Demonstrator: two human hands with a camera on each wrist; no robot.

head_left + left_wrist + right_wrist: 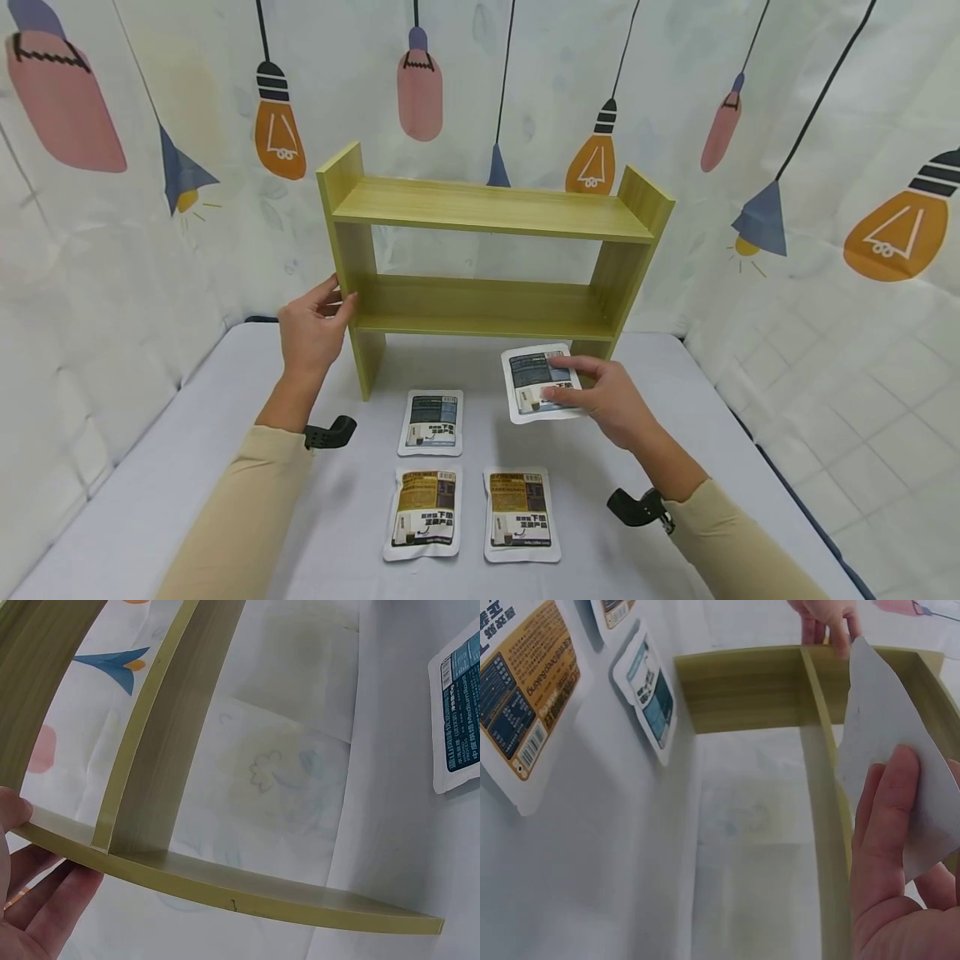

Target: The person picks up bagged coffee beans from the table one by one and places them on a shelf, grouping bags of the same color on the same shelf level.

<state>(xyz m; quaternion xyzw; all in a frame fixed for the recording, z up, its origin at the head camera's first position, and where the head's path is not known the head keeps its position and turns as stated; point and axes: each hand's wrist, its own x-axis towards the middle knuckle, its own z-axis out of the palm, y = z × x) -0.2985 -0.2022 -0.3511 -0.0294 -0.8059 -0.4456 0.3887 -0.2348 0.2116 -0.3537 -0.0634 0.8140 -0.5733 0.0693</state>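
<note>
A two-tier wooden shelf (480, 304) in yellow-green stands on the table. My left hand (313, 329) grips the edge of its left side panel, thumb on one face and fingers on the other in the left wrist view. My right hand (611, 400) pinches a white packet with a blue label (534, 383), raised in front of the shelf's lower right part. In the right wrist view the plain white back of this packet (885, 727) shows against the fingers. Another blue-label packet (431, 423) lies flat on the table, left of the held one.
Two packets with brown-gold labels, a left one (424, 512) and a right one (521, 515), lie nearer me on the white table (337, 533). Behind the shelf hangs a pale curtain (465, 92) with printed lamps.
</note>
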